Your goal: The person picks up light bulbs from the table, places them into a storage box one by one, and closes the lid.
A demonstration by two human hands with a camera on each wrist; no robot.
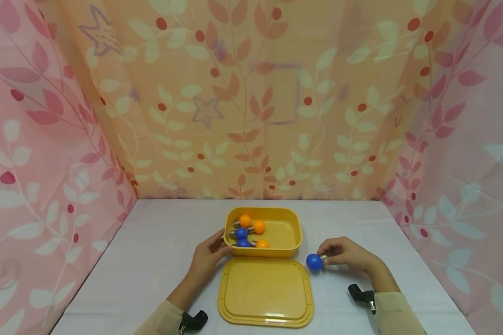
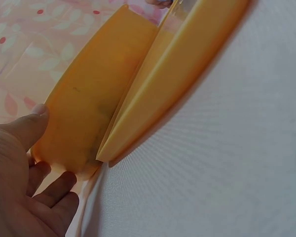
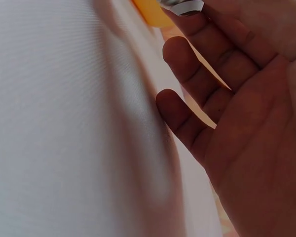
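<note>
My right hand [image 1: 344,253] pinches the metal screw base of a small blue light bulb [image 1: 314,262], its round end pointing left. In the right wrist view only the bulb's metal base [image 3: 187,7] shows, at the top, while the lower fingers are spread loosely. My left hand [image 1: 207,253] holds the left near corner of a yellow container [image 1: 282,228], thumb on the near wall and fingers round the left end. Three orange bulbs [image 1: 259,226] and two blue bulbs [image 1: 241,233] lie in its left half and near wall.
A yellow lid [image 1: 266,291] lies flat in front of the container, close to its near wall. White cloth [image 1: 159,251] covers the table. Patterned curtains [image 1: 243,116] stand behind and on both sides. Black wrist mounts [image 1: 362,294] sit at both sleeves.
</note>
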